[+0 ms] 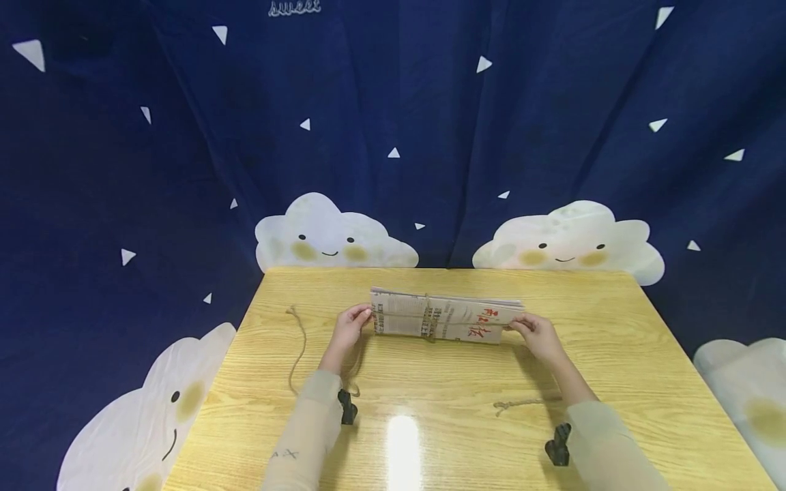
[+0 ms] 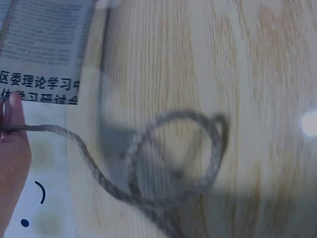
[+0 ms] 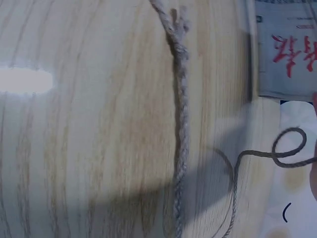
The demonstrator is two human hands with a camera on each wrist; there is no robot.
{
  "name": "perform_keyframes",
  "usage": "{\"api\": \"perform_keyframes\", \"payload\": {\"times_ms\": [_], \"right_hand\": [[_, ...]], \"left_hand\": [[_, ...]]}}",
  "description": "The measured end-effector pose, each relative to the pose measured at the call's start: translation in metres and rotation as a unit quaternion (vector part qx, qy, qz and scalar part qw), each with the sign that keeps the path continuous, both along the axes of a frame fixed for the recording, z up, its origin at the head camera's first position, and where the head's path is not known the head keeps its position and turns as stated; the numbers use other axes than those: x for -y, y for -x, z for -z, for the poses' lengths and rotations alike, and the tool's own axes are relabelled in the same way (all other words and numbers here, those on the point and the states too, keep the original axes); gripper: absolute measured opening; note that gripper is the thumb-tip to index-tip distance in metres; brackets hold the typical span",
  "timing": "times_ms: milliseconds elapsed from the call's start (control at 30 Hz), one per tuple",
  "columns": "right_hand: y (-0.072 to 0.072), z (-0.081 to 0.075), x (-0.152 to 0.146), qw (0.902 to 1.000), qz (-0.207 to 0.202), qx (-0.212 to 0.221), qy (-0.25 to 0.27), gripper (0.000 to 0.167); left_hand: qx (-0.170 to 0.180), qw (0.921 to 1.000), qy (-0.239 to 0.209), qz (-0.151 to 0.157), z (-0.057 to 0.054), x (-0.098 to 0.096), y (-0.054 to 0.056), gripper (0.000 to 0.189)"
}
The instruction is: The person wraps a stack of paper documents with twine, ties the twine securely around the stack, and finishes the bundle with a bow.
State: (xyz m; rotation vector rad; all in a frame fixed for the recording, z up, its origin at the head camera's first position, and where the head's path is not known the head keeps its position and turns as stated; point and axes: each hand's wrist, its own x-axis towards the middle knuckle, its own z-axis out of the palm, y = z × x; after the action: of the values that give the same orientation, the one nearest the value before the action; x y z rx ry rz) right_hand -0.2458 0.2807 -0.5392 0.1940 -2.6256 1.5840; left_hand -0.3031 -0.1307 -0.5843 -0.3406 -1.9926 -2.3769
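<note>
Pale sleeves (image 1: 303, 429) come nearest in the head view, stretched over a wood-grain counter (image 1: 454, 382) toward a folded newspaper bundle (image 1: 457, 309) near its far side, between the two hands. Rope (image 1: 428, 317) circles the bundle's middle, and another run crosses it lengthwise. The left hand (image 1: 348, 327) is at the bundle's left end, the right hand (image 1: 537, 334) at its right end, fingertips pinched there; whether the bundle touches the counter or is slightly raised, I cannot tell. Loose rope curves beside the left forearm, and a knotted end lies near the right one. In the left wrist view, a blurred loop (image 2: 213, 181) sits close to the lens, its strand running into the left hand's grip, which pinches the rope just beside the paper's edge. In the right wrist view, a small knot (image 3: 181, 47) lies close by on the counter, and a thinner strand with a little curl leads to the right hand; that grip is mostly cut off, but seems to pinch this strand. The bundle looks light, bendy and easily creased or torn at its edges, so it is best held at the middle binding; the rope seems soft and rough, unlikely to slip.
</note>
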Motion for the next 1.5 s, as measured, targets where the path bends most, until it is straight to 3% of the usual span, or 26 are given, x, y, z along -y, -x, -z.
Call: {"api": "perform_keyframes", "payload": {"times_ms": [33, 133, 200, 267, 367, 500, 600, 767, 933, 1067, 1200, 1333, 1500], "right_hand": [[0.0, 0.0, 0.001, 0.9998, 0.006, -0.015, -0.011, 0.016], [-0.003, -0.002, 0.006, 0.9984, 0.007, -0.055, -0.01, 0.015], [-0.005, -0.002, 0.01, 0.9968, -0.001, -0.079, -0.01, 0.019], [-0.007, 0.0, 0.012, 0.9963, -0.007, -0.085, -0.013, 0.024], [-0.01, 0.008, 0.013, 0.9952, -0.005, -0.086, -0.045, 0.027], [-0.014, 0.021, 0.011, 0.9903, -0.013, -0.1, -0.096, 0.025], [-0.017, 0.028, 0.009, 0.9827, -0.035, -0.126, -0.131, 0.023], [-0.02, 0.037, 0.006, 0.9719, -0.054, -0.135, -0.186, 0.02], [-0.024, 0.043, 0.004, 0.9658, -0.053, -0.075, -0.243, 0.02], [-0.023, 0.044, 0.006, 0.9562, -0.05, -0.082, -0.276, 0.023], [-0.024, 0.042, 0.008, 0.9454, -0.054, -0.076, -0.312, 0.027], [-0.025, 0.04, 0.012, 0.9399, -0.058, -0.048, -0.333, 0.028], [-0.025, 0.04, 0.014, 0.9388, -0.05, -0.022, -0.34, 0.024]], "left_hand": [[-0.016, 0.9998, -0.01, 0.007, 0.005, 0.003, 0.003, 0.022], [-0.038, 0.9988, 0.027, -0.015, 0.008, 0.003, 0.001, 0.023], [-0.024, 0.9953, 0.083, -0.043, -0.016, 0.0, -0.017, 0.022], [-0.04, 0.9906, 0.121, -0.05, -0.027, -0.002, -0.029, 0.021], [-0.011, 0.9908, 0.127, -0.045, -0.035, -0.005, -0.041, 0.019], [0.038, 0.9882, 0.143, -0.039, -0.028, -0.006, -0.047, 0.017], [0.015, 0.9734, 0.225, -0.042, -0.012, -0.006, -0.046, 0.017], [-0.043, 0.9326, 0.356, -0.039, 0.003, -0.007, -0.045, 0.017], [-0.033, 0.9051, 0.422, -0.042, 0.002, -0.013, -0.046, 0.016], [-0.017, 0.8855, 0.461, -0.058, -0.003, -0.019, -0.047, 0.015], [-0.033, 0.8627, 0.5, -0.07, -0.005, -0.023, -0.046, 0.013], [-0.052, 0.8559, 0.51, -0.071, -0.005, -0.024, -0.047, 0.011], [-0.025, 0.8604, 0.505, -0.061, -0.007, -0.023, -0.052, 0.021]]}}
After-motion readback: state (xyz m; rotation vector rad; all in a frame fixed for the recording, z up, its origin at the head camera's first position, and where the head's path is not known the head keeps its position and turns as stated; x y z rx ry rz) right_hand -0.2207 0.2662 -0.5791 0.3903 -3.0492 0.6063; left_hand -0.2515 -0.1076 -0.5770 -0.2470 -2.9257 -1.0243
